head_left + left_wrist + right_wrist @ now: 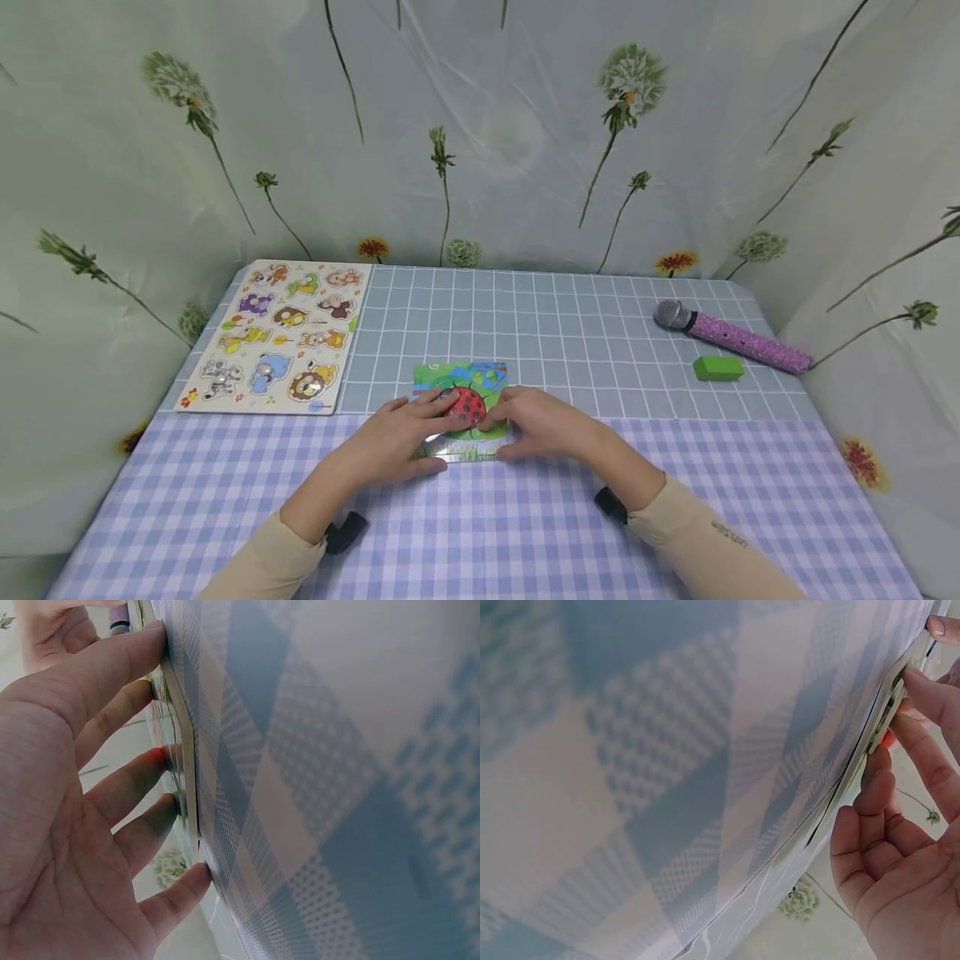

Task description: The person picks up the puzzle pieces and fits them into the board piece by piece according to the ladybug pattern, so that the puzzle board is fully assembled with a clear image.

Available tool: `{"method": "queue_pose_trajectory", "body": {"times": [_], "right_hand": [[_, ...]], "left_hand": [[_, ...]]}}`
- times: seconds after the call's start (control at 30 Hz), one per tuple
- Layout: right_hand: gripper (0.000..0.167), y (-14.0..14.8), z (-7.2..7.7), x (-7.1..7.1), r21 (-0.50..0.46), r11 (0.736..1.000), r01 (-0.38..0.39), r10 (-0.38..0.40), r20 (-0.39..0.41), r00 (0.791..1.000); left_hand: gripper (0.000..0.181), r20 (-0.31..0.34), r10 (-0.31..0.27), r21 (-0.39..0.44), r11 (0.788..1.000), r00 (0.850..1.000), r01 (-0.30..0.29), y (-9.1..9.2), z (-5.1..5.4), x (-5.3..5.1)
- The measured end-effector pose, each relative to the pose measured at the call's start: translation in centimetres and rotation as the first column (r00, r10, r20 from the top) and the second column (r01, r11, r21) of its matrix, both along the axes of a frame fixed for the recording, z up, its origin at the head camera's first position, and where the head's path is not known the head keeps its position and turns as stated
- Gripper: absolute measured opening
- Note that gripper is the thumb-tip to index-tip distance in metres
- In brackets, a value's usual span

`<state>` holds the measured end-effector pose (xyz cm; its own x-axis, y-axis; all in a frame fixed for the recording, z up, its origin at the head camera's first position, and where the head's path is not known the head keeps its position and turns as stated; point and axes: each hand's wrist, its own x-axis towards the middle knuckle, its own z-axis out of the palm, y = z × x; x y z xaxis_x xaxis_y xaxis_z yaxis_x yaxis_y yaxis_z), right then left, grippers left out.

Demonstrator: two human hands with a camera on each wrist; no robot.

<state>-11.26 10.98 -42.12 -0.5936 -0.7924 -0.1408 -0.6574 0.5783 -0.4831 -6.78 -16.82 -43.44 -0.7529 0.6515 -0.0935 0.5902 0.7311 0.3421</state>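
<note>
A small ladybug jigsaw puzzle (465, 408) lies on the table, its picture a red spotted ladybug on green and blue. My left hand (401, 437) rests across its left side, fingers extended over the picture and thumb at the front edge. From the right, my right hand (543, 425) touches the puzzle with index finger and thumb, its other fingers bent. Both wrist views catch the board's thin edge, with the left hand (67, 795) and the right hand (907, 840) beside it. Fingers partly cover the ladybug, and any seams beneath them are hidden.
An animal peg puzzle board (281, 337) lies at the back left. Toward the back right are a pink glittery microphone (738, 337) and a green block (717, 368). Blue checked cloth (480, 533) covers the front of the table, and a flowered curtain (510, 125) hangs behind.
</note>
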Motion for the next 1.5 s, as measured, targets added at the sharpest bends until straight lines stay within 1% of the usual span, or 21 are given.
{"method": "queue_pose_trajectory", "body": {"times": [0.43, 0.63, 0.8, 1.07, 1.27, 1.5], "right_hand": [[0.035, -0.22, 0.38, -0.32, 0.005, 1.000, -0.005, 0.005, -0.013, 1.000], [0.034, -0.28, 0.57, -0.42, 0.015, 1.000, 0.014, -0.014, -0.025, 1.000], [0.036, -0.33, 0.74, -0.62, 0.029, 0.999, 0.038, -0.038, 0.001, 0.999], [0.037, -0.34, 0.90, -0.74, 0.024, 0.999, 0.047, -0.048, 0.038, 0.998], [0.038, -0.22, 0.78, -0.86, 0.017, 0.998, 0.055, -0.055, 0.044, 0.997], [0.037, -0.11, 0.66, -0.74, 0.011, 0.998, 0.059, -0.060, 0.052, 0.997]], "left_hand": [[0.064, -0.006, 0.008, 0.000, 1.000, 1.000, -0.008, 0.08, 0.36, -0.22], [0.064, -0.009, -0.001, -0.001, 1.000, 1.000, 0.001, 0.03, 0.40, -0.33], [0.063, -0.021, -0.007, 0.006, 1.000, 1.000, 0.008, -0.01, 0.35, -0.46], [0.064, -0.011, -0.003, 0.007, 1.000, 1.000, 0.003, 0.08, 0.24, -0.46], [0.064, -0.019, -0.004, 0.007, 1.000, 1.000, 0.004, 0.15, 0.24, -0.42], [0.063, -0.007, -0.006, 0.024, 1.000, 1.000, 0.006, 0.13, 0.27, -0.33]]}}
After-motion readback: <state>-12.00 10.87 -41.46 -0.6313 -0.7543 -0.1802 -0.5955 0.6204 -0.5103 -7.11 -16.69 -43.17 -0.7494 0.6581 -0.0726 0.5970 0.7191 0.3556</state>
